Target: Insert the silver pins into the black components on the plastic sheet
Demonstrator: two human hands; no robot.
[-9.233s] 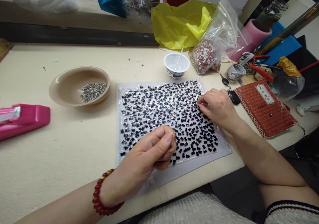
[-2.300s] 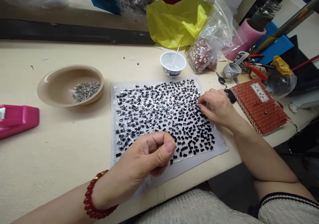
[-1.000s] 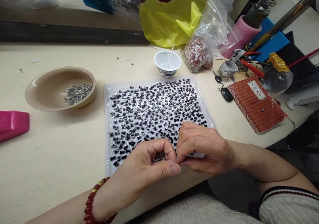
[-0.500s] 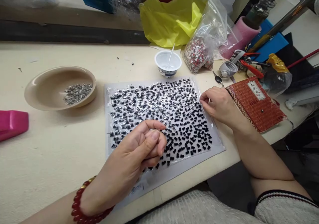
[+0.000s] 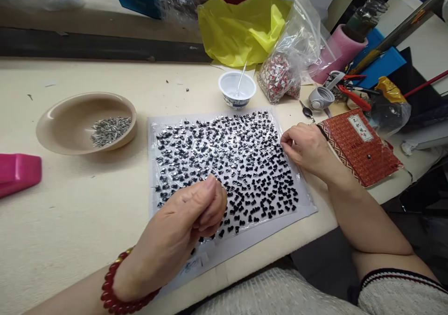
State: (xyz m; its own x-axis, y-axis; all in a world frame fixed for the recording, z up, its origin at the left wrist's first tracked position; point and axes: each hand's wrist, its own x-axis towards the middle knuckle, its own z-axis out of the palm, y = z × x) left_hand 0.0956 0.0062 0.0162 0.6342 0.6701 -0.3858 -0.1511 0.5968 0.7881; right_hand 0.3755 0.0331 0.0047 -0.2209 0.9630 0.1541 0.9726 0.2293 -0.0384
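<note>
My left hand [image 5: 196, 212] is closed in a fist over the lower left of a sheet covered with small black pieces [image 5: 257, 198]. Whatever its curled fingers hold, if anything, is hidden. Several of the black pieces have thin pins sticking up. Clear film covers the sheet, which lies on a pale backing [image 5: 280, 231]. At the sheet's right edge rests my right hand [image 5: 308, 149], its fingers curled and thumb near the forefinger; I cannot make out anything in them. Left of the sheet, a beige bowl [image 5: 63, 123] contains a pile of small metal pins [image 5: 111, 131].
Behind the sheet stands a white cup [image 5: 237, 101] with a thin stick [image 5: 241, 77]. A clear bag of red and white pieces [image 5: 278, 77] sits beside yellow plastic [image 5: 241, 30]. A red notebook [image 5: 364, 151] lies right; a pink object [image 5: 19, 175] lies far left.
My left hand has curled tighter, its forefinger drawn in and its thumb now on top of the fist. My right hand has stayed in place.
</note>
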